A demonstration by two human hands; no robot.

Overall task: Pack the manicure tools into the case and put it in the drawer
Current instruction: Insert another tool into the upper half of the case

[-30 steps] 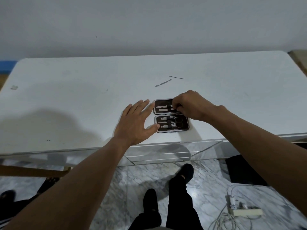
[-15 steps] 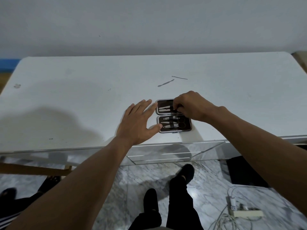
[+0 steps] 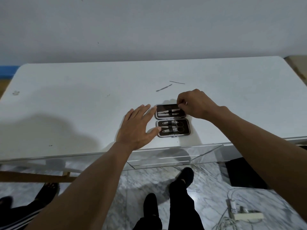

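Starting closest: the drawer [image 3: 166,159] sits right under the table [image 3: 83,97] edge, just on the near side of the case [image 3: 164,107], and it looks closed, so that part of the job isn't done yet. The case lies open flat near the table's front edge, with both halves facing up.

The left hand [image 3: 136,128] is flat on the table just left of the case. Its fingers are spread and straight and the thumb tip sits against the near half's left edge. My guess is it's there to stop the case sliding. The near half already has scissors [image 3: 178,125] and a couple of other pieces strapped in.

The right hand [image 3: 196,103] is over the right end of the far half, fingers curled tight and pinching a thin metal tool [image 3: 186,103]. Only a sliver of it shows. It looks like it's being worked under the strap.

Beyond the case, a flat pusher tool [image 3: 163,88] and a thin rod [image 3: 177,82] lie loose, so I'd say there's packing left.
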